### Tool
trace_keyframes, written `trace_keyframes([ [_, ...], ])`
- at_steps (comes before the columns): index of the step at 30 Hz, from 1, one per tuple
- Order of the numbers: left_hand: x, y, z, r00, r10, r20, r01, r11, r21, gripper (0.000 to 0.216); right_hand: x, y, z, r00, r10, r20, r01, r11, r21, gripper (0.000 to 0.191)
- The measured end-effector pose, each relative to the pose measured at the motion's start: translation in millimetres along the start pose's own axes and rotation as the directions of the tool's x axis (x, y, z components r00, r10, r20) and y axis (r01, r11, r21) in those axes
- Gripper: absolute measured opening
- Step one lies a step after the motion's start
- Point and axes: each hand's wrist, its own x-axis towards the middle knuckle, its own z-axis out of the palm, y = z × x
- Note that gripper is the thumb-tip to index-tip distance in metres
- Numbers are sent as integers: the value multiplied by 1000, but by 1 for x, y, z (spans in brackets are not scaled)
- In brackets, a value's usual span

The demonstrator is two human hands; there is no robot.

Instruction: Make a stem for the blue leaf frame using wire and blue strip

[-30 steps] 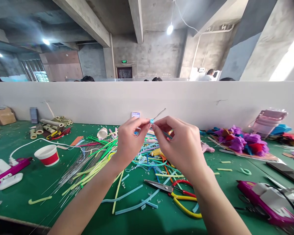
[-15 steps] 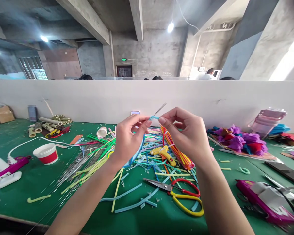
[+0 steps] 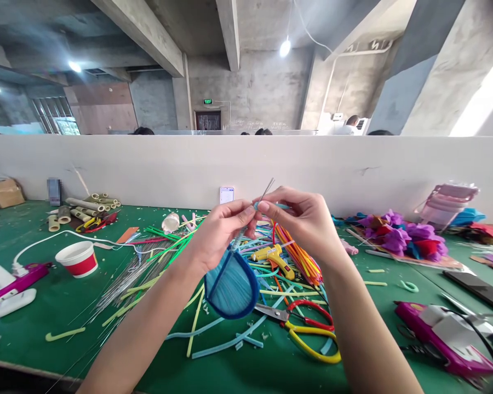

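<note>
My left hand (image 3: 217, 235) is closed in a pinch on the wire stem (image 3: 268, 187) of a blue petal-shaped piece (image 3: 232, 290). The piece hangs below the fingers, with a sheer ribbed middle and a fuzzy dark blue rim. My right hand (image 3: 304, 216) pinches a light blue pipe cleaner (image 3: 283, 206) against the same stem, fingertips touching the left ones. Thin wire ends poke up above both hands. Underneath, red-and-yellow-handled scissors (image 3: 286, 317) lie open on the table, near a yellow glue gun (image 3: 272, 254) and a bundle of orange pipe cleaners (image 3: 302, 257).
Loose yellow-green pipe cleaners (image 3: 148, 284) and bare wires (image 3: 121, 282) spread to the left. A paper cup (image 3: 76, 260) stands by a power strip (image 3: 35, 271); another power strip (image 3: 439, 339) lies at right. Purple flowers (image 3: 394, 238) sit farther back. A low white partition (image 3: 168, 169) closes the rear.
The blue petal-shaped piece has swung down into view below my left hand. My hands have come together, and the right has moved left along the stem.
</note>
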Motion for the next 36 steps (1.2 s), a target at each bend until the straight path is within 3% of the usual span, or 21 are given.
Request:
trace_keyframes([
  [4,4,-3,-4,989,-110,95,124,978,-165,19,4,7,-1,996,-64,66,54,988,144,19],
  [6,6,-6,-6,981,-139,134,165,965,-206,22,6,12,-2,996,-36,78,25,991,131,20],
  [8,7,-10,-5,988,-106,111,116,989,-93,25,7,15,-2,998,11,64,-14,998,56,22],
  [10,6,-14,-1,1000,2,15,-5,985,175,27,7,16,-2,999,-1,38,2,999,-37,19],
  [12,5,-18,3,973,208,-99,-133,860,493,27,7,15,-1,998,-62,17,64,990,-125,14],
  [14,5,-23,5,885,447,-128,-218,642,735,20,4,11,2,992,-129,-9,124,967,-222,10],
  [16,5,-25,4,812,577,-86,-249,475,844,23,2,7,6,980,-193,-48,167,929,-330,7],
  [17,5,-24,2,801,595,-71,-255,446,858,25,0,6,8,973,-220,-70,179,911,-372,8],
  [21,5,-18,-5,847,527,-61,-278,539,795,21,-1,5,12,971,-207,-119,152,919,-364,9],
  [26,4,-8,-7,937,348,-22,-256,731,633,21,4,11,2,999,41,-13,-41,999,-29,15],
  [30,4,-3,-10,974,213,80,-224,836,501,24,5,13,-3,994,86,74,-98,980,173,16],
  [33,5,-2,-12,972,137,192,-211,869,448,27,3,11,-3,988,97,121,-117,978,172,14],
  [36,6,-5,-10,974,161,159,-221,817,533,24,1,7,0,994,101,35,-102,994,25,15],
])
